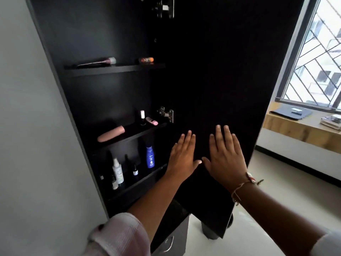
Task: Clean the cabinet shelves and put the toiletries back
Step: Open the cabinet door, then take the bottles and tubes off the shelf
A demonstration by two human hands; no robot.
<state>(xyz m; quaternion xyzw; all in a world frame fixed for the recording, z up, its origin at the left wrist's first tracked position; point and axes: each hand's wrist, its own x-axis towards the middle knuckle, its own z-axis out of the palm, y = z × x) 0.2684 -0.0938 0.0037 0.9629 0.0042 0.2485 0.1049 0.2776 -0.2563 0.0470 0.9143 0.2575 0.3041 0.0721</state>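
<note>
Your left hand (182, 156) and right hand (226, 154) flat on the cabinet door (212, 80).
Fingers (190, 141) straight, thumbs nearly touching; toiletries (150, 157) occupy the three shelves (114, 68) at left.

Black cabinet (110, 89), blue bottle (150, 157), pink-striped sleeve (120, 235)

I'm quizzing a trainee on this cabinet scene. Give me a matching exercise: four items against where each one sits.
1 blue plastic lotion bottle
2 large peach-pink cylindrical tube
3 small orange stick
4 dark flat folder

A wooden window ledge
B top shelf
C bottom shelf
D middle shelf

Pairs: 1-C, 2-D, 3-B, 4-A
</note>
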